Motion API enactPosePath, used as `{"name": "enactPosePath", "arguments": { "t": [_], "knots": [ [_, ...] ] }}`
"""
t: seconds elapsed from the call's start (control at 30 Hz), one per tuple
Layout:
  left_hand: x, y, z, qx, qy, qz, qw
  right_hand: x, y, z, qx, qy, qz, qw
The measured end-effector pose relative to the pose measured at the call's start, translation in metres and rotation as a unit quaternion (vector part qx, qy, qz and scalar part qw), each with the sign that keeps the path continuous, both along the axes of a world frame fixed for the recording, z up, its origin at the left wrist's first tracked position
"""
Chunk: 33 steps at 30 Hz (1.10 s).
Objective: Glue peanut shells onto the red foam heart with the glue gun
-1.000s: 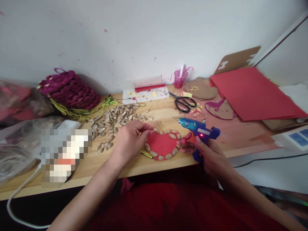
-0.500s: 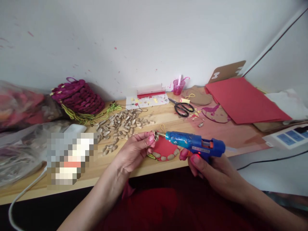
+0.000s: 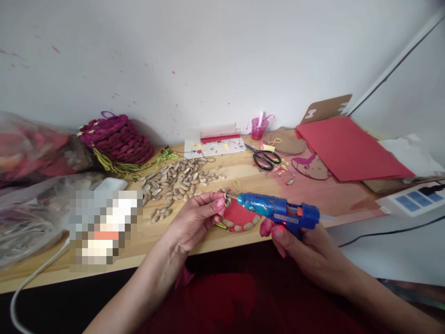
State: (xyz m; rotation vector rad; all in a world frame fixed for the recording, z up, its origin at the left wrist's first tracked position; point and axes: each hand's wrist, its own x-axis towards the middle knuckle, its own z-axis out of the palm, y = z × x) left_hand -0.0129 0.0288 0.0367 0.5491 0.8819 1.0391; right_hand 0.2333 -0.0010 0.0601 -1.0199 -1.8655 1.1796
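Note:
My left hand [image 3: 194, 218] pinches a small pale shell [image 3: 227, 200] between thumb and fingertips, held just above the table. My right hand [image 3: 306, 250] grips a blue glue gun [image 3: 278, 211] with its red light on; the nozzle tip touches the shell. Under both lies a red heart-shaped card [image 3: 238, 217] edged with glued shells and a yellow loop at its top, partly hidden by the gun.
A heap of loose shells [image 3: 177, 178] lies on the wooden table [image 3: 225, 167]. Black scissors [image 3: 264, 158], a pink cup [image 3: 259, 126], red paper sheets [image 3: 347, 148], a purple woven stack [image 3: 116, 139], plastic bags at left and a white power strip [image 3: 410, 199] surround them.
My left hand lifted a shell off the card's rim and holds it up. My right hand swung the glue gun leftward until its nozzle met the shell.

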Motion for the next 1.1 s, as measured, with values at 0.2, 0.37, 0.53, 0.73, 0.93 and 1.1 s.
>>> {"name": "enactPosePath", "arguments": {
  "t": [0.2, 0.37, 0.53, 0.73, 0.93, 1.1],
  "knots": [
    [-0.0008, -0.0005, -0.0002, -0.001, -0.002, 0.003, 1.0, -0.0013, 0.0004, -0.0002, -0.008, -0.006, 0.001, 1.0],
    [-0.001, -0.0005, -0.0017, -0.001, -0.007, 0.003, 1.0, -0.003, 0.0007, 0.0014, -0.025, 0.031, -0.006, 0.999],
    [-0.0006, -0.0011, -0.0012, 0.002, -0.009, 0.008, 1.0, -0.0037, 0.0013, 0.003, -0.021, 0.02, -0.003, 1.0],
    [-0.0005, -0.0007, -0.0024, 0.006, -0.009, 0.005, 1.0, -0.0036, 0.0013, 0.0031, 0.006, -0.032, 0.007, 0.999],
    [-0.001, -0.0005, -0.0039, 0.012, -0.017, -0.001, 1.0, -0.0027, 0.0005, -0.0016, -0.003, -0.055, -0.015, 0.998],
    [-0.0004, 0.0002, -0.004, 0.012, -0.017, -0.002, 1.0, -0.0011, 0.0013, -0.005, -0.01, -0.06, -0.014, 0.998]
  ]
}}
